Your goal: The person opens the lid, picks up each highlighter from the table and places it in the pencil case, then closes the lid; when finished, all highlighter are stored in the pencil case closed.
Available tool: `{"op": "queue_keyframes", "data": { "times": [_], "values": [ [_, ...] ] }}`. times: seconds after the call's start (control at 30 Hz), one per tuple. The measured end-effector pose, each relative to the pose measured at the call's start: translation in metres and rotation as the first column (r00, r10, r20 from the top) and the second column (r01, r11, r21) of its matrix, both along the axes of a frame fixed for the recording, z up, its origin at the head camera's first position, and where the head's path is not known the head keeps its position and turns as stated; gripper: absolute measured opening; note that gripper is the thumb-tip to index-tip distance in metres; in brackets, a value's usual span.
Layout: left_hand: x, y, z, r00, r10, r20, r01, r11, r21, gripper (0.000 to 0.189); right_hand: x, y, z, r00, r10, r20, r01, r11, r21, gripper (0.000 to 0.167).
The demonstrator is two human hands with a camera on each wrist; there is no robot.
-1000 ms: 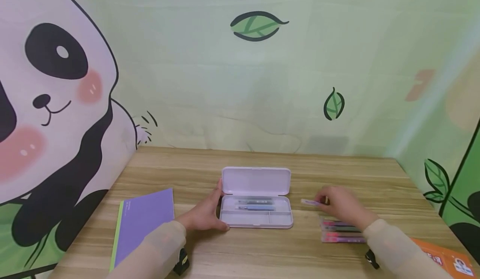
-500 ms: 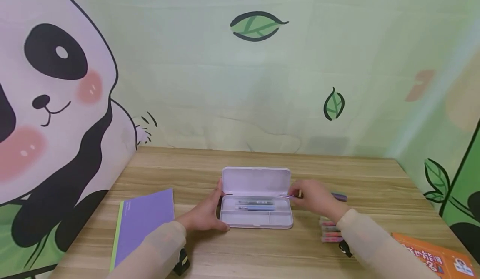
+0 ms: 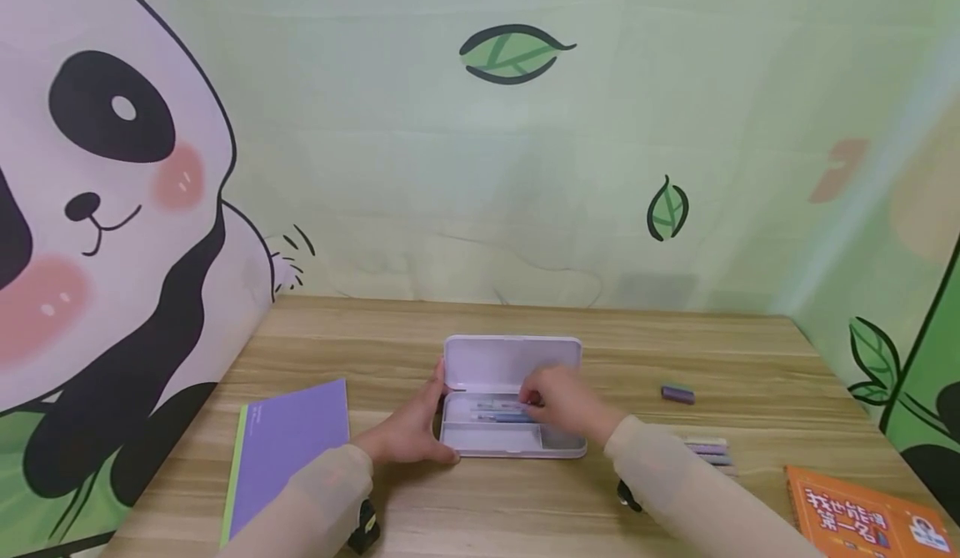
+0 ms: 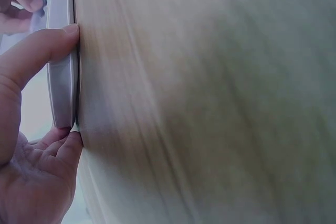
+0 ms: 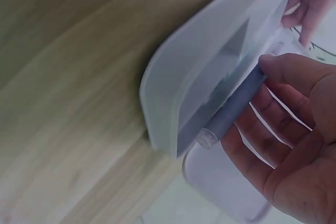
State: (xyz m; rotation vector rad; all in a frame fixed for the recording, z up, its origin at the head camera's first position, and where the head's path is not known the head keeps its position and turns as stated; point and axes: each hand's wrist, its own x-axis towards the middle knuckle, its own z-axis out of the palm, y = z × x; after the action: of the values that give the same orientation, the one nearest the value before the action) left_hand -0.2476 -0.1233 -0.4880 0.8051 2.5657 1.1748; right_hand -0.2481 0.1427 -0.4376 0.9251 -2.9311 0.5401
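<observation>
A white pencil case (image 3: pixel 489 439) lies on the table with its lid (image 3: pixel 487 362) raised. My left hand (image 3: pixel 408 429) grips its left end, thumb at the front corner and fingers at the rear. Over the case's right half, my right hand (image 3: pixel 566 401) pinches a pen (image 5: pixel 236 103) between thumb and fingers. That pen has a dark grey barrel and a clear end, and in the right wrist view it slants above the back compartment. Pens (image 3: pixel 495 417) lie in this long compartment, partly hidden by the right hand. The front compartment (image 3: pixel 480 437) shows a bare floor.
Several more pens (image 3: pixel 708 449) lie right of the case, partly behind the right sleeve. A short dark purple block-like thing (image 3: pixel 678 394) is farther back. A purple notebook (image 3: pixel 296 449) lies at the left, an orange booklet (image 3: pixel 862 512) at the front right.
My right hand has carried the pen leftward from the table right of the case to above the back compartment. The left hand has stayed on the case.
</observation>
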Motion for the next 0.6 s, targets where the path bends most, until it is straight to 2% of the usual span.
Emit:
{"op": "queue_keyframes", "data": {
  "times": [0.3, 0.6],
  "values": [
    [0.0, 0.001, 0.0, 1.0, 0.004, 0.008, -0.004, 1.0, -0.005, 0.139, 0.0, -0.021, -0.005, 0.999, -0.006, -0.046, 0.008, 1.0, 0.028, 0.006],
    [0.001, 0.001, 0.001, 1.0, 0.007, 0.008, -0.007, 1.0, -0.006, 0.138, 0.003, -0.016, -0.003, 0.998, 0.026, -0.054, -0.03, 0.997, -0.065, 0.013]
  ]
}}
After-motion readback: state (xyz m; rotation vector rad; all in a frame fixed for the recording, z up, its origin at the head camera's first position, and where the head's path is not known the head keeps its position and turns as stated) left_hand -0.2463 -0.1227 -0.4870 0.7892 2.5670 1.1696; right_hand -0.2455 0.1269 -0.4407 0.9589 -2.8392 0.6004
